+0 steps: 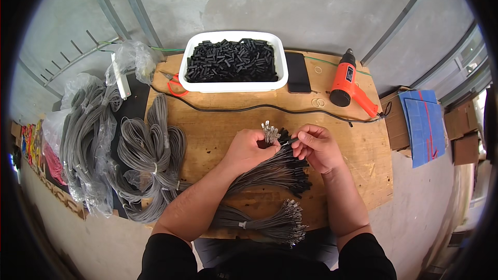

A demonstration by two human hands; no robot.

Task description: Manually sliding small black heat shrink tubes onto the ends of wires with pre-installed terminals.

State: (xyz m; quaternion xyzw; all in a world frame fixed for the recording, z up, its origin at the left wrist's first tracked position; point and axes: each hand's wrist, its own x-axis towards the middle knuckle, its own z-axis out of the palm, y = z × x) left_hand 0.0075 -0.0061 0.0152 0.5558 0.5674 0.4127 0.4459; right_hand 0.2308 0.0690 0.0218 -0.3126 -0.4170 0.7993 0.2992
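In my left hand point(246, 150) a bunch of thin grey cables is gripped, its metal terminal ends point(270, 133) sticking up past the thumb. My right hand point(320, 150) pinches a small black sleeve point(292, 140) between thumb and fingertips, close to the left hand at a cable end. Below and between the hands, grey cables tipped with black sleeves point(296, 176) fan out over the wooden table point(358, 148). Nearer to me lies a tied bundle of grey cables point(259, 223) with bare metal terminals. Fingers partly hide where sleeve and cable meet.
A white tub point(233, 87) full of black sleeves stands at the back, beside a dark phone point(298, 72). Right of it lies an orange heat gun point(343, 82); its black cord point(238, 109) crosses the table. Orange-handled pliers point(178, 87) and coiled grey cables point(153, 148) are left.
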